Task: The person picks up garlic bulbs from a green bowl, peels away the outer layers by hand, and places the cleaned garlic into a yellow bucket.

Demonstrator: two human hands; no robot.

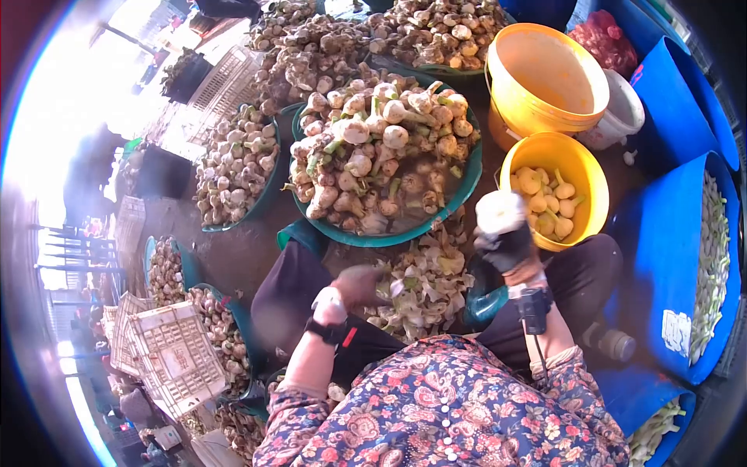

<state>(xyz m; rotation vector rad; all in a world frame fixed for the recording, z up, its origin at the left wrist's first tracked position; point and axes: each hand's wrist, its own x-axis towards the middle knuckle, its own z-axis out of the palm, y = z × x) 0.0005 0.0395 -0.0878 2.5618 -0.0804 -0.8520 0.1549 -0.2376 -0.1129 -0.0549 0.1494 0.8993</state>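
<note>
In the head view my right hand [506, 247], in a dark glove, is wrapped round a pale, blurred garlic bulb [500, 210]. It is beside the near rim of a small yellow bucket [595, 191], which holds several clean, peeled garlic bulbs [551, 201]. My left hand [359, 286], also dark-gloved, hovers over a heap of loose skins and leaf scraps [424, 292] between my knees. Motion smears its fingers. In front of me stands a green basin [389, 237] piled with unpeeled, muddy garlic bulbs [377, 144], some with stalk stubs; murky water shows at its near right.
Behind the small bucket are a larger yellow bucket [506, 101] and a white bucket [625, 117]. Blue containers [657, 241] line the right side, some holding pale stalks. More heaped garlic [237, 163] lies to the left and back. Plastic crates [175, 354] stack at lower left.
</note>
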